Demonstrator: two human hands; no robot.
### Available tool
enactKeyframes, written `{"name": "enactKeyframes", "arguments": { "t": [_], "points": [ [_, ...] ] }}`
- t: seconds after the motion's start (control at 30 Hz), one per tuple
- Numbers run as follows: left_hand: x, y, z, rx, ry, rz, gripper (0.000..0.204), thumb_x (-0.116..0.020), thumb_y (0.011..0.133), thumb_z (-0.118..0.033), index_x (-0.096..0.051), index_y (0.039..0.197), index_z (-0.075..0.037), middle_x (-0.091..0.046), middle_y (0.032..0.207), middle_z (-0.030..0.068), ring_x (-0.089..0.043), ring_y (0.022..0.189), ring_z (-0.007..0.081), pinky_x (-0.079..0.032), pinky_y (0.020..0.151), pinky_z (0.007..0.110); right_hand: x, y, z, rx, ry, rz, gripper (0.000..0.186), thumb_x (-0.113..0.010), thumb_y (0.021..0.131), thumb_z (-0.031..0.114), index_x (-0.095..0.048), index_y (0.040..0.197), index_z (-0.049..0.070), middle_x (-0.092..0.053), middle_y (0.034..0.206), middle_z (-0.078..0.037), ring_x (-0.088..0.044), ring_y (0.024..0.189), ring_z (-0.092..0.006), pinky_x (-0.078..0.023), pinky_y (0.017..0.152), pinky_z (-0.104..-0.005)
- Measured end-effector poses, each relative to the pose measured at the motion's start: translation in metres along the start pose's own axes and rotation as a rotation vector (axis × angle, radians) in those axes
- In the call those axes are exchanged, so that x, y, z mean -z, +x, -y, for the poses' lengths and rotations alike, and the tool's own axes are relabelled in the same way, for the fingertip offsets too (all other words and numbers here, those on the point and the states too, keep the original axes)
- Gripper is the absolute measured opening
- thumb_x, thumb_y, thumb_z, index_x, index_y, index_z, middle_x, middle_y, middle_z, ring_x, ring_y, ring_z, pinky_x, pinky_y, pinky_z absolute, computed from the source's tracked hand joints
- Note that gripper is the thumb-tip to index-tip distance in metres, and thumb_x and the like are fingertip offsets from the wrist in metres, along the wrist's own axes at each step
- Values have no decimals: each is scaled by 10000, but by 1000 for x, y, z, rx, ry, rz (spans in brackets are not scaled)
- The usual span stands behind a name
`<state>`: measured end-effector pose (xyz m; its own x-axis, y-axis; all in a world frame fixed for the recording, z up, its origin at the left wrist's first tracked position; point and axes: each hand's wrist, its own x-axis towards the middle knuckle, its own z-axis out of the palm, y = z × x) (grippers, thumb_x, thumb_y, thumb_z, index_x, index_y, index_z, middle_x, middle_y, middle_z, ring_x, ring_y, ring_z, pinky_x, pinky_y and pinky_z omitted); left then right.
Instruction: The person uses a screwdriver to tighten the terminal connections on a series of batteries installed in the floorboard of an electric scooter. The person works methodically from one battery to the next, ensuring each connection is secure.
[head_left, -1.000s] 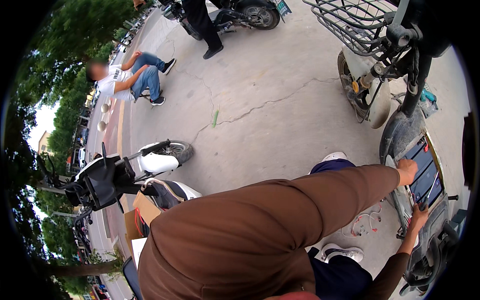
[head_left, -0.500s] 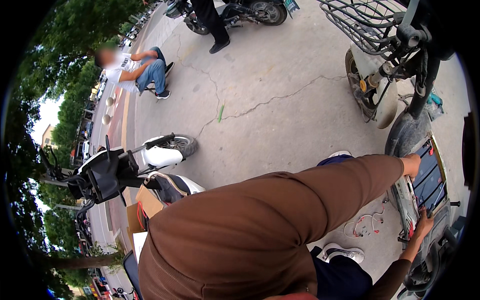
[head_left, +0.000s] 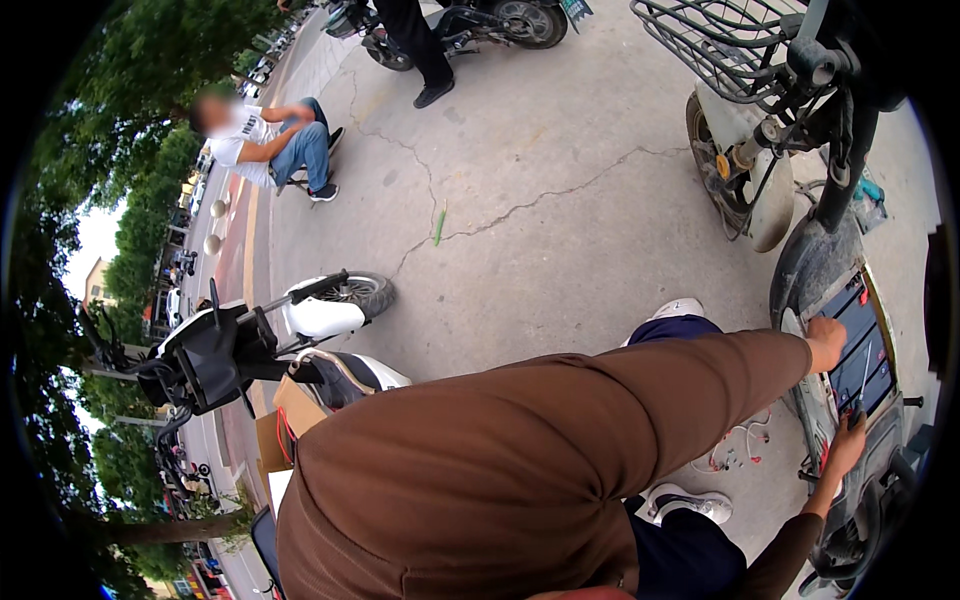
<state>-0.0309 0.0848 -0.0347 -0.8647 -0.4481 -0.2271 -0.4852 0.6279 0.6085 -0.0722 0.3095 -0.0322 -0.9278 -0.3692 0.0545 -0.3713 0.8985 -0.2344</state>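
Note:
At the right, an electric scooter's open floorboard compartment [head_left: 884,325] holds several dark blue battery blocks [head_left: 850,372] side by side. My left hand [head_left: 825,345] reaches across to the compartment's near edge; its fingers are mostly turned away from view. In my right hand [head_left: 848,447] is a screwdriver [head_left: 866,372], gripped by its dark handle, with the thin shaft pointing up over the batteries. Small red parts show by the batteries, too small to make out. A red piece lies beside my right hand at the compartment's lower end.
Loose wires [head_left: 742,440] and small parts lie on the concrete by my shoe [head_left: 688,503]. A wire basket [head_left: 715,45] juts from the scooter's front. Another white scooter [head_left: 325,312] and a cardboard box [head_left: 298,405] stand left. One person [head_left: 270,140] sits farther off; another stands beside a motorcycle.
My right hand has risen slightly, and the screwdriver's shaft now stands more upright across the batteries. My left hand has shifted a little down and to the right along the compartment edge.

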Motion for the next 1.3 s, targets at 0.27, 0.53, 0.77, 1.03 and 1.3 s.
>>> {"name": "enactKeyframes", "arguments": {
  "t": [0.27, 0.53, 0.77, 1.03, 1.3],
  "points": [
    [34, 25, 26, -189, 171, 305, 453, -766, 664, -361, -678, 942, -14, -650, 992, 167, -619, 967, 304, -488, 850, 358, 21, 1, 10, -12, 391, 112, 271, -662, 779, 231, -599, 876, -14, -516, 572, -42, -473, 467, -116, -381, 447, -281],
    [33, 21, 17, -177, 35, 353, 179, -752, 686, -197, -733, 862, -172, -681, 954, 56, -641, 909, 223, -485, 818, 328, 56, -7, 26, -235, 572, 4, 266, -666, 716, 234, -649, 806, -16, -587, 565, -101, -569, 471, -164, -443, 499, -309],
    [28, 18, 12, -108, 146, 273, 191, -688, 724, -171, -704, 911, -140, -660, 1003, 92, -621, 968, 259, -488, 819, 354, 50, -7, 29, -195, 473, -26, 211, -652, 685, 190, -648, 837, 43, -626, 706, -154, -615, 697, -285, -469, 683, -355],
    [29, -10, -10, -237, 262, 144, 173, -614, 740, -115, -676, 901, -104, -603, 1054, 106, -563, 1036, 268, -462, 849, 384, 44, -5, 18, -281, 670, 58, 147, -614, 673, 67, -606, 807, 6, -628, 666, -119, -638, 618, -198, -496, 598, -300],
    [-7, -43, -44, -672, 82, 184, 194, -630, 770, -161, -671, 945, -90, -569, 1003, 129, -525, 1013, 306, -425, 867, 413, 43, -2, 7, -273, 697, 94, 156, -664, 661, 46, -595, 787, -14, -625, 646, -101, -634, 583, -150, -492, 557, -279]
  ]
}}
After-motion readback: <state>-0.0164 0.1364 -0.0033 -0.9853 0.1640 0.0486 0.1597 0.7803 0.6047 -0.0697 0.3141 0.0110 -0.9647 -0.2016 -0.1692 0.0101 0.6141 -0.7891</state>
